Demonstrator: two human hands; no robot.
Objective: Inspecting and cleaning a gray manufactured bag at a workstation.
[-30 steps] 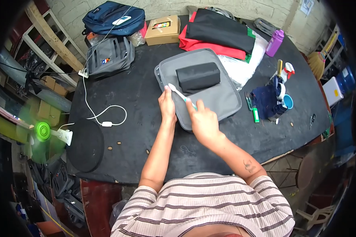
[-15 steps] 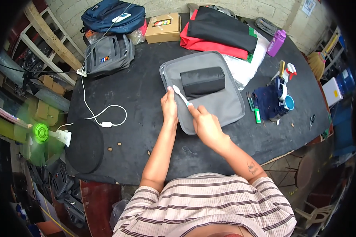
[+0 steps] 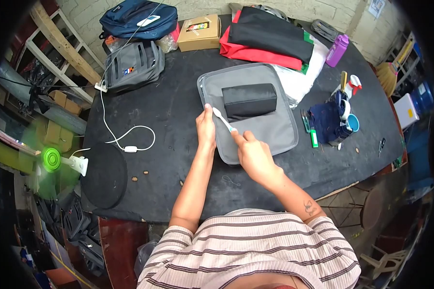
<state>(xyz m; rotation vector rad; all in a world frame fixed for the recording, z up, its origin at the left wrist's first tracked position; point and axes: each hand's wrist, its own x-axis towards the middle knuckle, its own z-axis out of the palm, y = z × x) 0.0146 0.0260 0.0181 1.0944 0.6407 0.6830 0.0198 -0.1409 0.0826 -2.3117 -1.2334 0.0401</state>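
Observation:
A grey flat fabric case (image 3: 270, 130) with rounded corners and a raised rim lies tilted on the black table. On its face sits a black, box-shaped pouch (image 3: 250, 100). My left hand (image 3: 206, 127) is closed on the case's left edge, thumb on top near the rim. In my right hand (image 3: 254, 154) is a white toothbrush (image 3: 224, 119), its handle gripped between the fingers. The brush head rests at or just above the left side of the case, close to my left thumb; whether the bristles touch is too small to tell.
A grey backpack (image 3: 135, 65), cardboard box (image 3: 199, 33) and folded black fabric (image 3: 270, 33) line the far side. To the right are a purple bottle (image 3: 337, 50), a denim organizer (image 3: 323, 123) and a green-labelled item (image 3: 314, 138). A white cable (image 3: 108, 123) and spinning fan (image 3: 51, 159) are left.
The toothbrush and my right hand have shifted slightly right and down along the case's left side. My left hand keeps its hold on the edge.

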